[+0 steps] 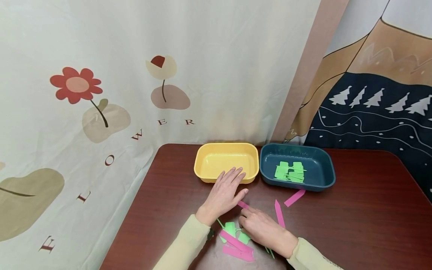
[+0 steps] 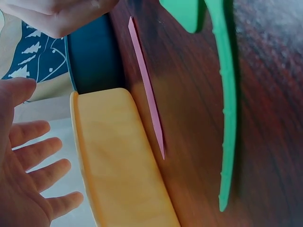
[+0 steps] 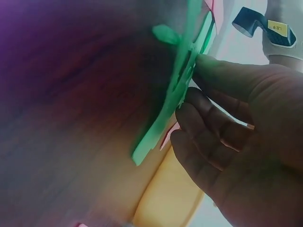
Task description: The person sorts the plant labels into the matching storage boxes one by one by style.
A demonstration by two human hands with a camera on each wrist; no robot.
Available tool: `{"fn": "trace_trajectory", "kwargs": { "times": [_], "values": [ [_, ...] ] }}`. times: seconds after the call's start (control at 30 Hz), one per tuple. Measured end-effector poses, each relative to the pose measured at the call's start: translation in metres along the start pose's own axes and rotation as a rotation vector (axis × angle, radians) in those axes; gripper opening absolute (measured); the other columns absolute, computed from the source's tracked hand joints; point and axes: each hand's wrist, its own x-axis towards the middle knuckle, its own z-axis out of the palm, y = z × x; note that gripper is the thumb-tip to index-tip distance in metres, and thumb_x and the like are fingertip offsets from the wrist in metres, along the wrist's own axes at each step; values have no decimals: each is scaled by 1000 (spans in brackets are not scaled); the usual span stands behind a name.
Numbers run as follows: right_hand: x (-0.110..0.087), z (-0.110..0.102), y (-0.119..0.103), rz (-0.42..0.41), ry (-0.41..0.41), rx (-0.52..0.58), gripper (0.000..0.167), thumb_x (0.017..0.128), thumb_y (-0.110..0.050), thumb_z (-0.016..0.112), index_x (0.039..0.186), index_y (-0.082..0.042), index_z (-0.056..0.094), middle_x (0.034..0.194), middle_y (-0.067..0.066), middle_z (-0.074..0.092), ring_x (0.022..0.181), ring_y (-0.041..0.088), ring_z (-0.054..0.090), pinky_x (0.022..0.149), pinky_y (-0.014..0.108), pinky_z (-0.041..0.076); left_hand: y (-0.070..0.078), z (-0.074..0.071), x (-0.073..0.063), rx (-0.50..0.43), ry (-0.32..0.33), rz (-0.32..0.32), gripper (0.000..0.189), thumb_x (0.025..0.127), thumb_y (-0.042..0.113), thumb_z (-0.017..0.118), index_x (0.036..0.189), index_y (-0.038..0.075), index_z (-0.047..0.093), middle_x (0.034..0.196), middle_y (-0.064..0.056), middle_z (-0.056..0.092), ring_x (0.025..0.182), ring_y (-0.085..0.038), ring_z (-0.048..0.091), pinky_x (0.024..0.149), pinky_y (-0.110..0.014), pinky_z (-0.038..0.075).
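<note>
My left hand [image 1: 222, 195] is spread palm down, its fingertips overlapping the front rim of the yellow tray [image 1: 210, 179]; in the left wrist view its fingers stand apart with nothing between them. Below it, my right hand [image 1: 264, 227] reaches over a small pile of green T-shaped plant labels [image 1: 230, 228]. The right wrist view has the bent thumb and fingers right at a green label [image 3: 163, 118], a gap showing between thumb and forefinger. Pink pointed plant labels [image 1: 236, 241] lie across the pile. Between the hands shows another pink label [image 1: 242, 204], partly hidden.
A dark blue tray [image 1: 332, 176] stands right of the yellow one and holds several green labels [image 1: 281, 170]. Two loose pink labels, one upright in view [image 1: 278, 212] and one slanted [image 1: 294, 198], lie in front of it. A curtain [image 1: 236, 75] hangs behind the table.
</note>
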Motion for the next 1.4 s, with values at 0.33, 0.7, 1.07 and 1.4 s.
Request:
{"fn": "trace_trajectory", "kwargs": {
  "times": [0.33,0.7,1.07,1.4],
  "values": [
    [4,1,2,-19,21,-57,14,86,-12,78,75,-12,70,76,-3,58,63,12,53,56,27,47,0,-1,0,-5,-1,-3,52,103,41,62,144,9,59,154,-8,53,144,-28,46,117,-56,35],
    [5,-3,5,-40,-7,-71,16,82,-12,79,74,-12,65,75,-3,57,62,13,55,56,27,47,2,-3,1,-12,1,-7,55,104,42,60,146,7,59,154,-9,52,145,-28,45,118,-54,33],
    [-7,-17,17,-52,80,-88,17,78,-12,83,77,-11,66,76,-2,58,65,15,56,59,30,49,0,-5,3,-9,24,-12,54,102,41,63,144,7,60,154,-9,53,144,-28,46,117,-55,35],
    [-23,-26,35,25,133,-40,28,76,-9,80,66,-17,56,70,-8,43,62,9,44,56,25,43,-1,-4,4,-3,-11,9,55,103,41,61,147,8,57,154,-10,52,145,-26,45,117,-57,34]
  ]
}}
